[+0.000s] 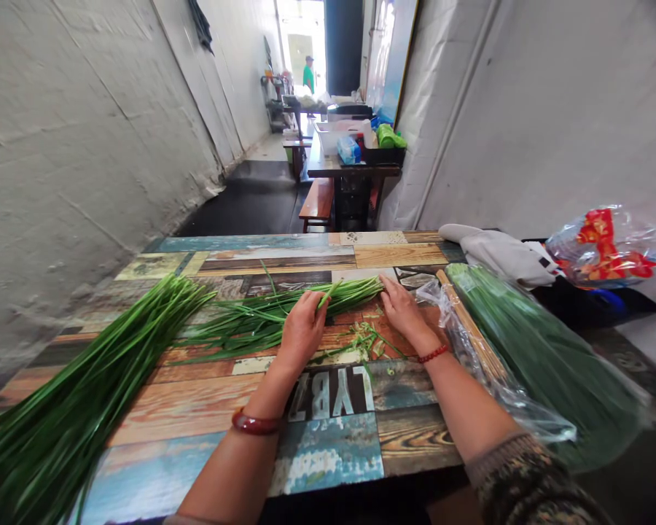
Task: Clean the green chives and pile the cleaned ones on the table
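Note:
A small bunch of garlic chives (251, 310) lies across the table in front of me, its pale stem ends pointing right. My left hand (305, 324) is closed on some of these chives, with a stalk sticking up past the thumb. At the stem ends, my right hand (403, 308) has its thumb and fingertips closed around the tips. Below the bunch, between my hands, lies a scatter of trimmed bits and yellowed leaves (365, 341). A larger pile of chives (109, 364) spreads along the table's left side, beyond my left hand.
To the right lie a clear bag of green chives (541, 357) and a plastic-wrapped bundle of wooden sticks (473, 328). Behind them are a pale cloth (495, 251) and a red-printed plastic bag (606, 248). Further off stand another table (328, 164), a bench (317, 200) and a person in green (308, 75).

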